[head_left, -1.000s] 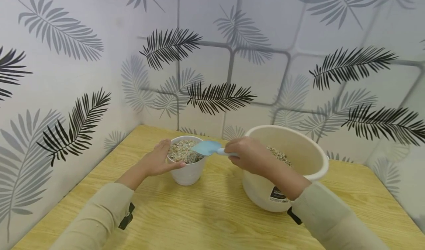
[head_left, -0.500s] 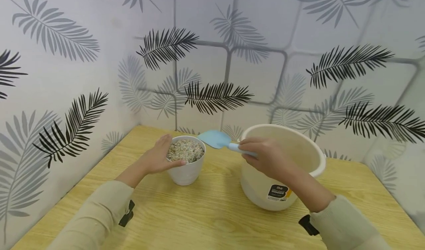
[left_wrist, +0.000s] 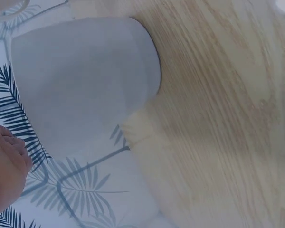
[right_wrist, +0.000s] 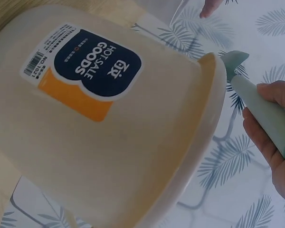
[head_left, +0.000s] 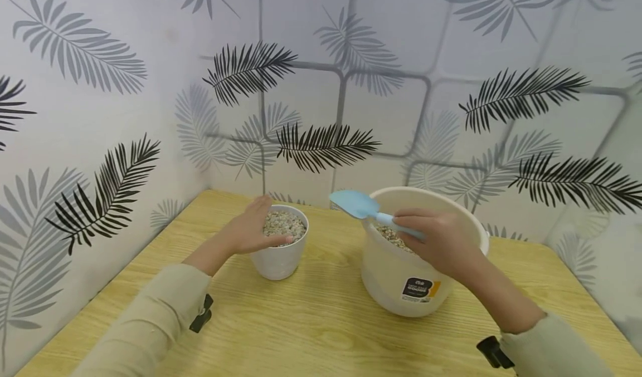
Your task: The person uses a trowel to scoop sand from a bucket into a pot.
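Note:
A small white pot [head_left: 277, 263], filled close to its rim with fine gravel [head_left: 287, 226], stands on the table. My left hand [head_left: 251, 229] is at its left side, thumb and fingers extended and reaching over the rim. In the left wrist view the pot [left_wrist: 85, 85] shows large, with part of the left hand [left_wrist: 7, 171] at the left edge. My right hand [head_left: 438, 243] grips the handle of a light blue trowel [head_left: 356, 203], its blade pointing left, above the rim of a big cream bucket [head_left: 383, 282]. More gravel [head_left: 393, 238] lies inside the bucket.
Both containers stand on a light wood-grain table [head_left: 311, 332], the bucket to the right of the pot. A leaf-patterned wall [head_left: 321, 104] rises behind the table and along its left side. The bucket carries a dark and orange label [right_wrist: 95, 66].
My right hand has drawn the trowel rightward, from over the pot to over the bucket's rim. The left hand has shifted slightly right across the pot's rim. The pot stays put.

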`<state>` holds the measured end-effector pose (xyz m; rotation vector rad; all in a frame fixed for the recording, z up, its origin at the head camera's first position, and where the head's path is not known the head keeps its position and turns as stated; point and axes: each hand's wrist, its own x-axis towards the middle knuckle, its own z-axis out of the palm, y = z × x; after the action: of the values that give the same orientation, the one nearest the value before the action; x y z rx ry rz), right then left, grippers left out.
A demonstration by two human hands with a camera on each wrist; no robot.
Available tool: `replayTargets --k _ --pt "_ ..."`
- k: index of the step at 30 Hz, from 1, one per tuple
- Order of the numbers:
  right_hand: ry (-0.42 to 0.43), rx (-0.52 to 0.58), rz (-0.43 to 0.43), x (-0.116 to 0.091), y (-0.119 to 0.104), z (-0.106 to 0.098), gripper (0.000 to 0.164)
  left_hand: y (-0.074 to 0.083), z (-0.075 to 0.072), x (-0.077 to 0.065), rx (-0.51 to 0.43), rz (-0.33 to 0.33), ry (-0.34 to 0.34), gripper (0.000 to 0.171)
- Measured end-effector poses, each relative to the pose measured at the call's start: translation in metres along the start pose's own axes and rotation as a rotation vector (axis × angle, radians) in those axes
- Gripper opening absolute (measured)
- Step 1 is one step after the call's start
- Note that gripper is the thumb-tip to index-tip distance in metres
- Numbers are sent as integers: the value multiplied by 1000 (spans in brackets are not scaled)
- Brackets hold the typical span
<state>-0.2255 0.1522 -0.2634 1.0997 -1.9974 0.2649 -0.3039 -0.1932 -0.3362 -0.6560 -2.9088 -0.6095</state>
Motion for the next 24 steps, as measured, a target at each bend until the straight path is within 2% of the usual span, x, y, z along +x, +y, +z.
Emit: replayTargets --k 7,9,11,15,16,18,19,24 --pt "-34 -29 75 -15 8 -11 31 17 -3 5 11 46 -18 113" --pt "-35 -37 81 -19 11 -15 18 22 -4 6 8 59 -31 114" --pt "-32 -49 78 -23 14 -18 16 27 -4 9 12 76 -38 113" --pt "-33 -53 72 -30 20 -22 34 36 -5 14 36 110 -42 113" --pt "-35 -50 78 -32 21 -23 28 38 -5 16 39 117 -42 113" --pt "-43 -48 92 -35 23 -25 30 43 -4 19 28 132 -47 114" --pt "-47 -49 100 -37 23 -26 21 45 -4 20 20 137 -51 115" --pt "-62 -59 134 -44 24 -30 18 60 0 24 -25 142 -83 114"
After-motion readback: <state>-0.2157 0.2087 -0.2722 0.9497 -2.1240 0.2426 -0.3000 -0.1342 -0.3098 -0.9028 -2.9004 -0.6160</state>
